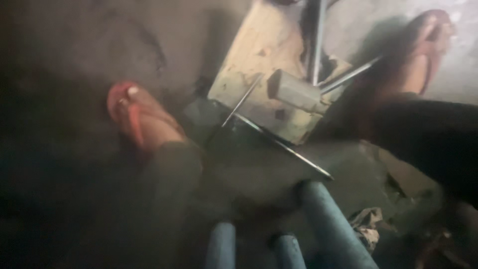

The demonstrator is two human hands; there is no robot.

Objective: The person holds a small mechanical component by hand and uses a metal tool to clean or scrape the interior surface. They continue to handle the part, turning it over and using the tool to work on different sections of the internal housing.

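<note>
No hand in view: two sandalled feet flank a pale block and thin metal rods on the floor.

Neither the left hand nor the right hand shows in the blurred, dim head view, so whether they are apart, together or clamped on anything cannot be told. At the centre, toward 12 o'clock, a pale wooden block (264, 74) lies on the grey floor (74, 45), with a small grey rectangular piece (296, 91) resting on it. Thin metal rods (279, 142) cross over and beside the block, one slanting down toward 5 o'clock. A foot in a red sandal (137, 117) stands at 9 o'clock, another sandalled foot (423, 55) at 2 o'clock, with a dark trouser leg (433, 139) at 3 o'clock. Blue tubes (331, 226) lie at 6 o'clock.
</note>
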